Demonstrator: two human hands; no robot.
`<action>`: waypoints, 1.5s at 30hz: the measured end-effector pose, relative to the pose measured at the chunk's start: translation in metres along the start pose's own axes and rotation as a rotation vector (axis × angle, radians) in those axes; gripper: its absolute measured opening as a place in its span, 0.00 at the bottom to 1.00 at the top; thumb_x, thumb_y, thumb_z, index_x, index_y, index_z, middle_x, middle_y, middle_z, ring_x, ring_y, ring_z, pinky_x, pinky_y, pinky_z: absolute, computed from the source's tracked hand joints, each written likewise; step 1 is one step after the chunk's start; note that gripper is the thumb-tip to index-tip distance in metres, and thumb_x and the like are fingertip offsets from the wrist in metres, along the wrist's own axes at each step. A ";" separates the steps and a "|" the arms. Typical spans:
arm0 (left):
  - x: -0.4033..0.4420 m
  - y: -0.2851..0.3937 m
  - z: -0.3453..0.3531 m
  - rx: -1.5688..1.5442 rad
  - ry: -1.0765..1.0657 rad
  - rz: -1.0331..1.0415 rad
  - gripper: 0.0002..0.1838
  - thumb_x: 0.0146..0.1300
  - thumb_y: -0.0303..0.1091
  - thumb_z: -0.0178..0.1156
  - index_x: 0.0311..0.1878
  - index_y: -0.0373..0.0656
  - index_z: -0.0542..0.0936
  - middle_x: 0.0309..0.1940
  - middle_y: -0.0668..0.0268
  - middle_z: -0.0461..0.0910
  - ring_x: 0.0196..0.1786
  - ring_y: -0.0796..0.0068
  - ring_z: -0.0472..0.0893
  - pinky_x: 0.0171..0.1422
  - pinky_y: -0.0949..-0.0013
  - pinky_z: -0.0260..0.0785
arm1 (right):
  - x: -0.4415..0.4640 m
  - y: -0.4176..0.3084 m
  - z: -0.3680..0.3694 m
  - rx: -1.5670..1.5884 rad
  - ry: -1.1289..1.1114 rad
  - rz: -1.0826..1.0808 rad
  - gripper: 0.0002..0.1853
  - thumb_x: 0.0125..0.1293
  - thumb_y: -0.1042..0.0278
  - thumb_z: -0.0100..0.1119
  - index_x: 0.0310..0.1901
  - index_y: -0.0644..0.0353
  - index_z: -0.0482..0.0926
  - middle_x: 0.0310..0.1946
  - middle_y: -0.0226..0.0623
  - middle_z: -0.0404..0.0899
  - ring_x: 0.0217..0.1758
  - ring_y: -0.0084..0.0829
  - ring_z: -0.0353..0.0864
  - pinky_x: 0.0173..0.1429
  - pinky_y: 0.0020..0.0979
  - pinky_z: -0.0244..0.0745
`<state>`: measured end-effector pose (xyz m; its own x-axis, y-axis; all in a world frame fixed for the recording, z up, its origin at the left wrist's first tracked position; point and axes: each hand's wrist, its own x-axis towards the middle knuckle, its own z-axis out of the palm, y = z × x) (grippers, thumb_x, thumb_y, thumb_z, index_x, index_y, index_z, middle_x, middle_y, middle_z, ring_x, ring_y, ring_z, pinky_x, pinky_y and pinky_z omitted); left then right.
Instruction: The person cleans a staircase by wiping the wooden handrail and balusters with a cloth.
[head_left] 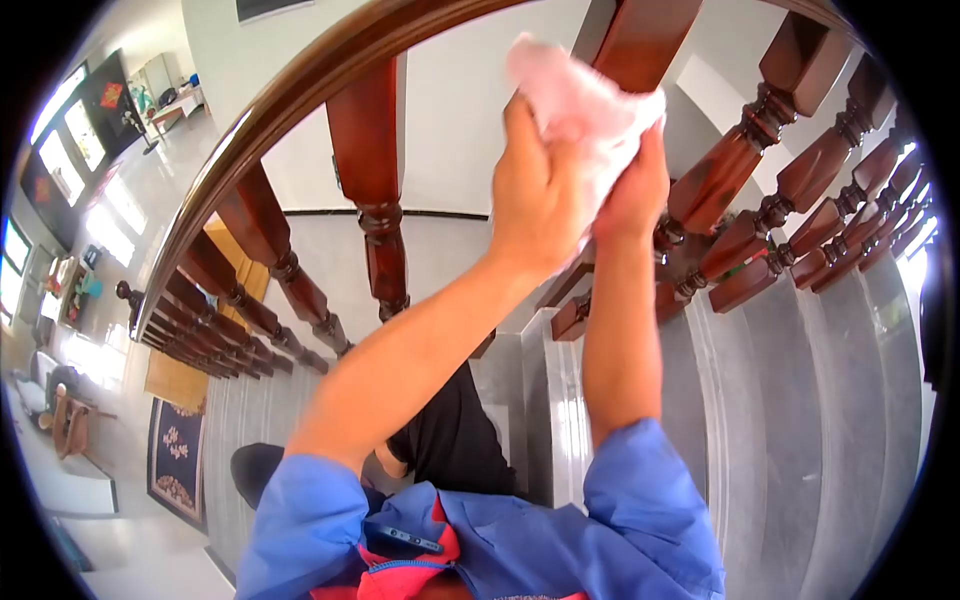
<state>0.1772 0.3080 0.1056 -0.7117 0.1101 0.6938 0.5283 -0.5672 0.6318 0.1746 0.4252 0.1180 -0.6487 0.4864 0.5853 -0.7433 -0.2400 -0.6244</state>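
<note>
Gray stairs (770, 400) with shiny edges go up on the right side, and a curved wooden handrail (300, 85) bends across the top and down the left. Down past the rail, a shiny floor (125, 190) spreads out wide and bright.

One pink cloth (590, 110) is up high, in front of a brown post (650, 40), and hides part of it. Two hands hold the cloth. The left hand (535, 205) has its fingers bent and pressed on the cloth. The right hand (637, 190) grips the cloth's right edge, but most of its fingers are hidden behind it.

There is a wide gap between the cloth and the next post (365, 140) on the left, with white wall showing through. On the right, a smaller gap comes before the next post on that side (725, 180). Farther off, the posts crowd together, so I cannot count them all.

One dark phone (402, 538) pokes out near the person's belly. I see two blue sleeves (650, 490), one dark shoe (257, 470) and one dark rug (180, 450) with a flower pattern. One tabletop (182, 103) is far away.
</note>
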 end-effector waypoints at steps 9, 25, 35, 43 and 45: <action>0.011 -0.030 0.014 0.328 0.219 0.231 0.17 0.80 0.39 0.50 0.54 0.37 0.82 0.54 0.48 0.82 0.57 0.44 0.80 0.62 0.57 0.72 | -0.013 0.011 0.000 -0.729 -0.060 -0.272 0.27 0.88 0.54 0.33 0.64 0.69 0.75 0.55 0.44 0.82 0.57 0.35 0.81 0.63 0.33 0.76; -0.223 -0.191 -0.105 0.067 0.465 -1.143 0.17 0.76 0.32 0.48 0.61 0.39 0.79 0.49 0.65 0.83 0.50 0.73 0.82 0.55 0.69 0.74 | -0.282 0.204 -0.155 -0.421 0.478 0.404 0.24 0.79 0.64 0.47 0.70 0.67 0.72 0.64 0.40 0.78 0.65 0.33 0.77 0.69 0.33 0.71; -0.199 -0.190 -0.102 -0.204 0.574 -1.184 0.15 0.75 0.34 0.48 0.56 0.40 0.80 0.51 0.62 0.82 0.53 0.70 0.82 0.55 0.68 0.74 | -0.211 0.217 -0.160 -0.172 0.616 0.784 0.20 0.73 0.55 0.55 0.53 0.65 0.81 0.48 0.38 0.84 0.50 0.34 0.85 0.55 0.37 0.79; -0.241 -0.186 -0.116 0.521 0.206 -0.886 0.16 0.73 0.35 0.57 0.56 0.32 0.79 0.45 0.50 0.84 0.49 0.59 0.84 0.54 0.59 0.74 | -0.292 0.175 -0.153 -0.566 0.455 0.583 0.16 0.82 0.62 0.49 0.57 0.64 0.80 0.50 0.34 0.83 0.50 0.25 0.83 0.52 0.29 0.79; -0.235 -0.147 -0.117 0.412 0.181 -0.702 0.17 0.72 0.35 0.58 0.55 0.31 0.78 0.45 0.49 0.84 0.48 0.58 0.85 0.54 0.60 0.74 | -0.293 0.149 -0.130 -0.441 0.412 0.588 0.19 0.81 0.65 0.49 0.65 0.66 0.75 0.58 0.38 0.81 0.60 0.29 0.81 0.63 0.31 0.76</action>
<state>0.2123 0.2702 -0.1910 -0.9837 0.1734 0.0476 0.0364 -0.0676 0.9971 0.2748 0.3564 -0.2141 -0.7354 0.6729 -0.0804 -0.1156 -0.2414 -0.9635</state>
